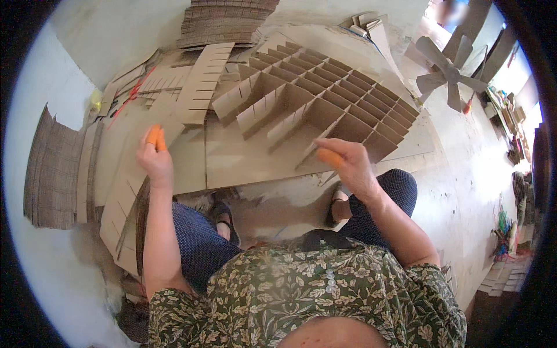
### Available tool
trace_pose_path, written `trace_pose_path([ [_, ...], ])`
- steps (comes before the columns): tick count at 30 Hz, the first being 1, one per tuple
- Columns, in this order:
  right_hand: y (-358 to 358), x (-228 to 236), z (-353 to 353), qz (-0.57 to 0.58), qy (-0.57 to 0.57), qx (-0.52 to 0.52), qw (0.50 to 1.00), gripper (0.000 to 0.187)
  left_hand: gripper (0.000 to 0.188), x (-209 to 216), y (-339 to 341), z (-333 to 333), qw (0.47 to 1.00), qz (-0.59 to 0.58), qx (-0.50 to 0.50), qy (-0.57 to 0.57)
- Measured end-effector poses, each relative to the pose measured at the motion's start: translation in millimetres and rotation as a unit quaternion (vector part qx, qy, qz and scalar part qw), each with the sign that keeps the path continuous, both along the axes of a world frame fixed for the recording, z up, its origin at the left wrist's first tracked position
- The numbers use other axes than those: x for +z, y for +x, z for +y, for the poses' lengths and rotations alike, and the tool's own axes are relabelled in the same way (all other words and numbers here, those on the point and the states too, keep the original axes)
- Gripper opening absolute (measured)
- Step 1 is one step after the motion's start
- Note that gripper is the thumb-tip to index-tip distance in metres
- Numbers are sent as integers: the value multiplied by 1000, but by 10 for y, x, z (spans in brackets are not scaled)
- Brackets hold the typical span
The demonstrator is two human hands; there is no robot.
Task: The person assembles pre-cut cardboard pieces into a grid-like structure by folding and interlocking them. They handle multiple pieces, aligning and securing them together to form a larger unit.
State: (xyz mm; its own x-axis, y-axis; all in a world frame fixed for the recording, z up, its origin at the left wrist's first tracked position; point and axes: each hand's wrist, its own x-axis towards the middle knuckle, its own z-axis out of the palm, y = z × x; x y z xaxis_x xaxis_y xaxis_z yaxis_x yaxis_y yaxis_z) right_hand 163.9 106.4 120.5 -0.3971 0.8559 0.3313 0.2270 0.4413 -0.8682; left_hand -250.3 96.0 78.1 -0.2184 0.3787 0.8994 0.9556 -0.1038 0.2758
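A: In the head view, how are the hands?
B: The left grip (155,162) has its fingers bunched, some in orange finger covers (153,137); I can't tell if it pinches anything. The right grip (352,166) has thumb and fingers drawn close together at the near side of the cardboard grid (342,93); whether it pinches a strip, I can't tell.
A: And around them?
B: The grid stands just beyond the right grip. Past the left grip, slightly rightward, lies a notched cardboard strip (204,87); left of it, a cardboard stack (53,171)
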Motion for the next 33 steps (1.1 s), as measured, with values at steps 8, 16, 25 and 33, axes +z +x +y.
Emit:
trace_pose_path([
  [8, -256, 36, -100, 71, -185, 95, 975, 29, 19, -115, 116, 121, 916, -281, -18, -284],
  [16, -190, -15, -43, 127, -278, 92, 948, 36, 26, 248, 722, -94, 986, -18, -168, -19],
  [25, -132, 127, 0, 322, -358, 24, 876, 28, 41, 136, 1772, -429, 885, 147, -425, -121],
  [33, 959, 171, 79, 460, -88, -103, 877, 20, 29, 49, 1804, -254, 918, 84, -373, -106],
])
